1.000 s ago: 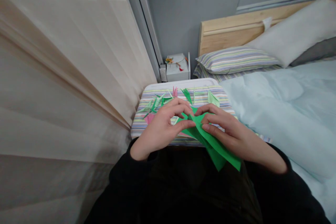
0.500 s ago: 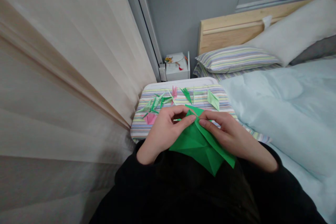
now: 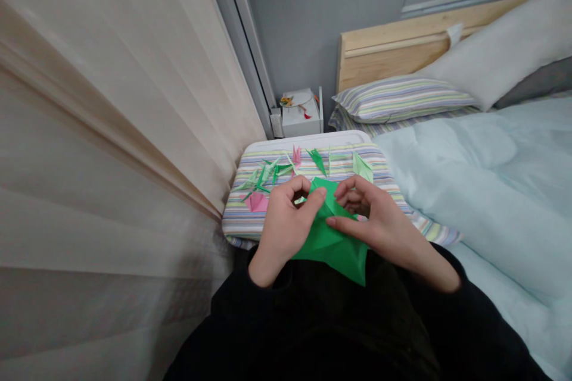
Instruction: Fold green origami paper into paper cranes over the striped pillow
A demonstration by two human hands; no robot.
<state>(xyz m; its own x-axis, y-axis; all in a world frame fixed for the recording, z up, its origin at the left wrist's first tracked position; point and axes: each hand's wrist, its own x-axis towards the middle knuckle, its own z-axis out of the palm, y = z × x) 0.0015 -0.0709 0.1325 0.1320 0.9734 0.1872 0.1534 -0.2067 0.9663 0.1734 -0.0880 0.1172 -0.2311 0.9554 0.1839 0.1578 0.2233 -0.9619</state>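
Two hands: left hand [image 3: 288, 226] and right hand [image 3: 386, 217], both at the green paper [image 3: 337, 247], by the near edge of the striped cloth [image 3: 245, 226].
Green paper: partly folded, creases showing; its upper end lies over the striped cloth, its lower corner reaches past the cloth's near edge.
Left grip: closed in a pinch on the paper's upper end, thumb on top, fingers curled.
Right grip: loosely open, thumb tip against the paper, fingers spread apart from it; whether any other fingertip touches, I cannot tell.
Folded pieces: pink piece [image 3: 256, 202] on the striped cloth's left part, pale green piece [image 3: 363, 168] toward its far right.
Step in hand: apparently shaping a fold, left steadying, right working the side.
Next move: seems to call for aligning the edge, then pressing the crease flat.
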